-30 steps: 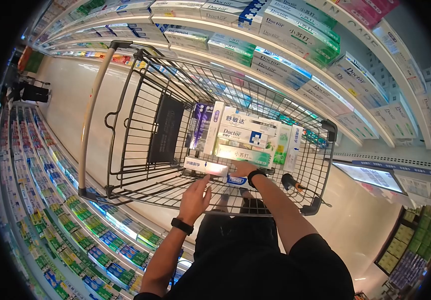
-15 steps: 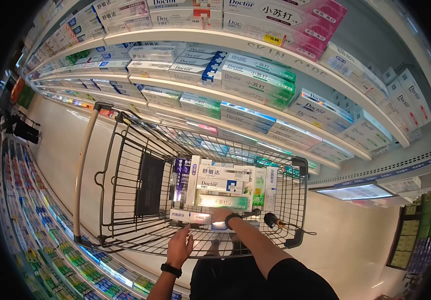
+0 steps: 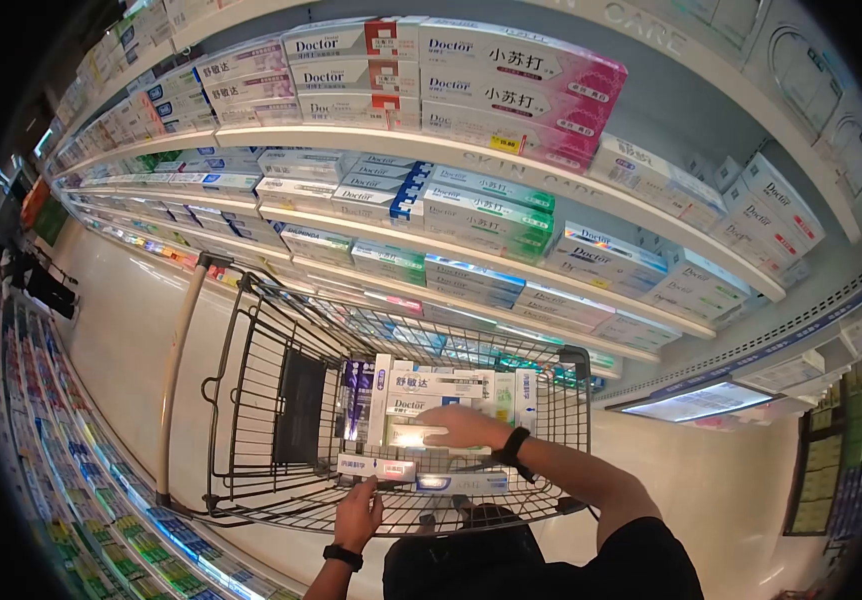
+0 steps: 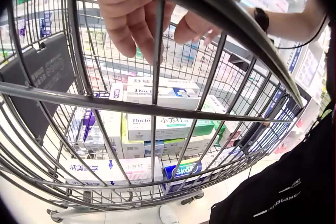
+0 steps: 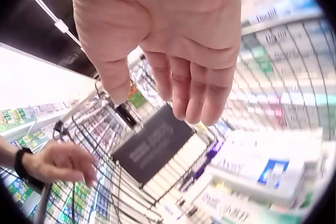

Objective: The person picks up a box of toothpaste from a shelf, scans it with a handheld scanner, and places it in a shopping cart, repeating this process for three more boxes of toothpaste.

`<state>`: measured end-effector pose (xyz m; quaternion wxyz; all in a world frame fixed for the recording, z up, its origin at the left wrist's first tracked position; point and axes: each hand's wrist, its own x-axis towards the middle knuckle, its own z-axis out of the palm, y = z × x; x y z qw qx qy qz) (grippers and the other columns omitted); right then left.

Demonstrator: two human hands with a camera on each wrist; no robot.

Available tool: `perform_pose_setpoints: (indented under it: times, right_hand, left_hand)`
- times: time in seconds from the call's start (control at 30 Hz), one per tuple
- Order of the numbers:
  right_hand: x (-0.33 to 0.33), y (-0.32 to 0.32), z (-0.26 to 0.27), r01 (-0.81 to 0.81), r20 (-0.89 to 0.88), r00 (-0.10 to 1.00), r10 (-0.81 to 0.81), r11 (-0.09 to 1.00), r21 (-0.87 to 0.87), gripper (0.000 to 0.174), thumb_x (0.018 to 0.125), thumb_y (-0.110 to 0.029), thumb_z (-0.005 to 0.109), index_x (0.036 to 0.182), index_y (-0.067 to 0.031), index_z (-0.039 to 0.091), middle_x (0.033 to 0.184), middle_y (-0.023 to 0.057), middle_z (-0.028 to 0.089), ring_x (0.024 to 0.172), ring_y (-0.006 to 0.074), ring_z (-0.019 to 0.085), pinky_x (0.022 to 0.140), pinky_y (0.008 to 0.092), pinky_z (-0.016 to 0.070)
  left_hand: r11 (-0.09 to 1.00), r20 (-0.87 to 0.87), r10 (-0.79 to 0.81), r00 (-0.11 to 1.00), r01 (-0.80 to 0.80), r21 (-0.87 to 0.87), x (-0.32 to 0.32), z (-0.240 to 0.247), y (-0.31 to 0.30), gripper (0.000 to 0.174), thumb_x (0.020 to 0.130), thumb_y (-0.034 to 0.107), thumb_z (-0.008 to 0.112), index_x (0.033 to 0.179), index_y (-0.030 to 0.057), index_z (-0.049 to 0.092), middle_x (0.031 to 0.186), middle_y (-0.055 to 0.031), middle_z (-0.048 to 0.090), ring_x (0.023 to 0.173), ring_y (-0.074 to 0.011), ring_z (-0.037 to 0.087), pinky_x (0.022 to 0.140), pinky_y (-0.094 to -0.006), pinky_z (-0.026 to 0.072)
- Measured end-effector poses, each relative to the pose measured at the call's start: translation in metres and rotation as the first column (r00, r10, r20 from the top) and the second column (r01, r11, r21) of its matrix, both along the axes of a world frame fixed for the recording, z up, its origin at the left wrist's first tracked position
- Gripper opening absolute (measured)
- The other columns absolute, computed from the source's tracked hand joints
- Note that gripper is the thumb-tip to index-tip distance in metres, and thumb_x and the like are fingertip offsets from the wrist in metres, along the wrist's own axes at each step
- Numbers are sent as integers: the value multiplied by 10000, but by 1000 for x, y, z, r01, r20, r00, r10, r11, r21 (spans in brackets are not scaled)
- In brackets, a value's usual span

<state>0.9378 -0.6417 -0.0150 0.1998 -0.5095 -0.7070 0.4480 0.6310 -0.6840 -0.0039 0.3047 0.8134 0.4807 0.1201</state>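
Observation:
My right hand [image 3: 466,428] is over the toothpaste cartons in the shopping cart, its fingers loose and holding nothing in the right wrist view. Under it lie a green-and-white carton [image 4: 173,124] and a white Doctor carton [image 5: 247,170]. My left hand [image 3: 358,515] is at the cart's near side, fingers loosely bent with nothing in them. Close in front of its fingertips lies a white carton [image 3: 359,466]. Beside that carton is a blue-and-white Skol carton [image 4: 181,171]. A purple carton [image 3: 353,400] and a white one [image 3: 382,398] stand upright on the left of the group.
The wire cart [image 3: 251,385] has a pale handle [image 3: 183,380] on the left and a dark panel [image 3: 299,408] inside. Shelves [image 3: 381,215] stacked with toothpaste cartons run along the far side. More stocked shelves [image 3: 81,450] stand at the left, and a lit sign [image 3: 696,400] at the right.
My right hand has lifted from beside the white and blue cartons at the near side and moved up over the stacked cartons. My left hand stays at the near side. The view has tilted up.

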Motion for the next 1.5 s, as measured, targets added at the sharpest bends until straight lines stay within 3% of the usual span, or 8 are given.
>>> perform_pose_setpoints:
  times: [0.13, 0.27, 0.37, 0.67, 0.97, 1.27, 1.37, 1.5]
  right_hand:
    - [83, 38, 101, 243, 83, 957, -278, 925, 291, 502, 851, -323, 654, 1228, -4, 566, 1227, 215, 567, 1152, 362, 528, 983, 417, 426]
    - [158, 89, 159, 326, 214, 786, -580, 683, 654, 486, 791, -240, 692, 1192, 4, 567, 1167, 203, 574, 1121, 363, 518, 971, 424, 426]
    - [193, 119, 157, 269, 284, 692, -664, 602, 752, 474, 747, -205, 723, 1148, -2, 573, 1109, 179, 581, 1089, 356, 522, 954, 430, 427]
    - [211, 152, 144, 138, 569, 450, -688, 684, 717, 458, 704, -268, 773, 1065, -52, 591, 1047, 131, 592, 1060, 305, 540, 903, 427, 431]
    - [215, 160, 132, 167, 594, 416, -688, 701, 694, 462, 696, -318, 777, 1032, -43, 620, 1037, 132, 593, 1074, 318, 533, 926, 436, 424]
    - [214, 167, 122, 327, 473, 611, -635, 746, 580, 460, 696, -253, 763, 1013, 7, 556, 1045, 233, 604, 997, 405, 582, 837, 463, 485]
    - [212, 169, 119, 396, 471, 626, -622, 773, 495, 457, 709, -233, 744, 1029, 19, 536, 1041, 248, 609, 1020, 403, 578, 852, 465, 481]
    - [190, 137, 127, 338, 439, 685, -582, 787, 516, 440, 711, -223, 737, 1025, 26, 555, 999, 254, 616, 995, 400, 588, 839, 455, 479]
  left_hand:
    - [1000, 27, 25, 999, -25, -8, 1, 3, -1, 328, 835, 75, 606, 1160, 39, 578, 960, -150, 653, 857, -336, 639, 744, -413, 524]
    - [1000, 31, 22, 999, -22, -18, 0, 0, -2, 360, 825, 101, 619, 1176, 36, 575, 965, -161, 656, 873, -338, 641, 763, -417, 524]
    - [999, 27, 22, 999, -21, -27, -2, -3, -3, 383, 817, 126, 626, 1185, 33, 572, 983, -170, 656, 871, -342, 643, 766, -417, 526]
    - [999, 8, 41, 999, -41, -35, -2, -2, -2, 396, 805, 167, 634, 1169, 19, 586, 1007, -183, 658, 890, -350, 645, 781, -416, 533]
    - [998, 9, 44, 999, -44, -40, 1, 3, -1, 390, 803, 166, 625, 1161, 19, 579, 982, -204, 650, 852, -375, 639, 751, -428, 535]
    - [1000, 15, 11, 1000, -11, -14, 1, 4, -2, 389, 808, 162, 622, 1167, 21, 571, 954, -198, 642, 849, -376, 630, 743, -435, 528]
    - [1000, 35, -7, 999, 6, 22, -2, 0, -2, 395, 809, 163, 625, 1173, 21, 566, 938, -188, 641, 839, -367, 628, 739, -432, 524]
    - [1000, 58, -13, 998, 13, 16, -3, 1, -4, 390, 813, 140, 626, 1178, 17, 564, 935, -174, 643, 841, -340, 631, 739, -422, 519]
